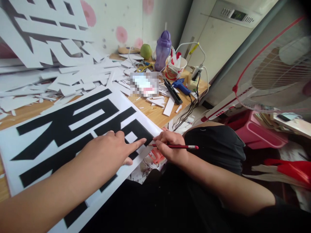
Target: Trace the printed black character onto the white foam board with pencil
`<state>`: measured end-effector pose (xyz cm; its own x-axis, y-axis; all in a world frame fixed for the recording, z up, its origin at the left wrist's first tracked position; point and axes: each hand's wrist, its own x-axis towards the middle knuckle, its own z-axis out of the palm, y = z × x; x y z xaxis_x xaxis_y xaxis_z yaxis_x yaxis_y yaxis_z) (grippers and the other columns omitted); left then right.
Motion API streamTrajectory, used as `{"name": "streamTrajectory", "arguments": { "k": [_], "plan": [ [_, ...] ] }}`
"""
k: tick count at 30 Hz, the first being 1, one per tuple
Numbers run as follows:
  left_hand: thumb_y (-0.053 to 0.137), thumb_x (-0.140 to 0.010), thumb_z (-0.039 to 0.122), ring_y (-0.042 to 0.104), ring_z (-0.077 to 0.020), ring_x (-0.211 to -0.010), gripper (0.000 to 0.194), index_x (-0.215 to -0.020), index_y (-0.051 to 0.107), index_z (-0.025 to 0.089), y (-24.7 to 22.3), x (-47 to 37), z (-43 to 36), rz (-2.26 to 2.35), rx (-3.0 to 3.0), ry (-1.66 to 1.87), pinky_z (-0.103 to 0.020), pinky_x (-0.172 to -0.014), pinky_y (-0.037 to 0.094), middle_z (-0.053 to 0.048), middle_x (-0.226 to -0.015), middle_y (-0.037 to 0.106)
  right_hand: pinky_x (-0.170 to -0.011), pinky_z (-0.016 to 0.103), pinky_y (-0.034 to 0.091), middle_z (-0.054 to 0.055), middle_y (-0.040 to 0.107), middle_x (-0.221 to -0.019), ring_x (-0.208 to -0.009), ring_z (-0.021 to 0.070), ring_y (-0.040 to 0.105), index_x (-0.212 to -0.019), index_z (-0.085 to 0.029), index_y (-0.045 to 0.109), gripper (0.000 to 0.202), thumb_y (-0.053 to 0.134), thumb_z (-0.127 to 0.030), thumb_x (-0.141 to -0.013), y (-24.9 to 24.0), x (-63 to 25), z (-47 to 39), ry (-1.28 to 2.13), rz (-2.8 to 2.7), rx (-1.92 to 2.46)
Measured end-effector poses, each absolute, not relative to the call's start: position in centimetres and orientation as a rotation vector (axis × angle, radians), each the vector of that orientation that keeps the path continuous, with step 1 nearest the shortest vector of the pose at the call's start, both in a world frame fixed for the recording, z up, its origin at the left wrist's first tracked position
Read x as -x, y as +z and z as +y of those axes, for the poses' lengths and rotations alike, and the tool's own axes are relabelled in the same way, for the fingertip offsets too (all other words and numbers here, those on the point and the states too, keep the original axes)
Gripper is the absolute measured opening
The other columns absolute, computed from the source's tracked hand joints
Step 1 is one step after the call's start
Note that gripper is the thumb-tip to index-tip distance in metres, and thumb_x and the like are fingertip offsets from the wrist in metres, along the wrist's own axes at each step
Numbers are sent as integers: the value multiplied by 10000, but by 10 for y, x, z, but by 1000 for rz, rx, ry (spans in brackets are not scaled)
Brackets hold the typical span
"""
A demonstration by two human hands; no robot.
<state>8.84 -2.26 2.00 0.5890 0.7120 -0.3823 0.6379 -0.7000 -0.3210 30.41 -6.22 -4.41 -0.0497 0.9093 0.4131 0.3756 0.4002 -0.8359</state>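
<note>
Head view. In my right hand [171, 145] I pinch a slim red wooden pencil with a pale eraser [181, 146] between thumb and fingers, close to its writing end. The pencil's long axis lies nearly level across the view, tip to the left at the sheet's edge, eraser to the right. My left hand [113, 147] presses on the large white sheet with bold black block characters [149, 122], index finger extended towards the tip, thumb apart, remaining fingers curled. The sheet lies flat on the table, its front edge slanting from lower left to upper right beside my lap; its near end leaves the frame. Surface: a light-brown wooden table [157, 118] bears a heap of white cut offcuts [80, 77], a translucent purple bottle [162, 53], a red-and-white paper cup [173, 72] and a blue glue gun [181, 86]. Room: at right stand a white-and-red wire-caged fan [272, 68] and a pink plastic bin [257, 132].
</note>
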Motion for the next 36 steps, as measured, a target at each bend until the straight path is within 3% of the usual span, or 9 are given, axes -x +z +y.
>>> {"name": "streamTrajectory", "arguments": {
  "k": [6,13,21,29,36],
  "plan": [
    [768,-886,409,731,-361,-800,742,-1517,408,561,25,-97,-19,-1159,2675,791,-363,-591,521,-139,-957,699,-679,313,584,6,702,-618,-666,202,756,-579,-260,441,296,623,-211,-808,-45,-304,-62,622,-1642,1180],
    [757,-892,441,763,-338,-791,771,-1540,353,553,36,-110,-13,-1191,2656,984,-362,-623,546,-145,-1039,732,-618,303,559,7,684,-607,-633,202,736,-582,-256,434,285,605,-206,-804,-47,-304,-62,590,-1618,1181],
    [753,-908,430,786,-389,-843,775,-1537,321,564,49,-119,-14,-1175,2650,1062,-391,-642,573,-175,-1049,748,-778,356,583,-16,633,-577,-590,183,694,-581,-254,406,286,606,-189,-774,-54,-306,-60,537,-1584,1230],
    [745,-923,392,786,-402,-888,791,-1552,291,546,59,-123,-15,-1233,2641,1130,-396,-666,572,-202,-1109,747,-808,383,584,-36,574,-533,-504,141,559,-558,-251,397,335,640,-198,-781,-56,-307,-57,450,-1562,1283],
    [728,-933,398,779,-395,-902,790,-1564,281,558,59,-124,-15,-1225,2635,1157,-370,-654,526,-197,-1112,743,-710,358,568,-30,528,-531,-543,161,582,-551,-255,366,346,632,-202,-765,-53,-309,-53,491,-1521,1299]
  ]
}}
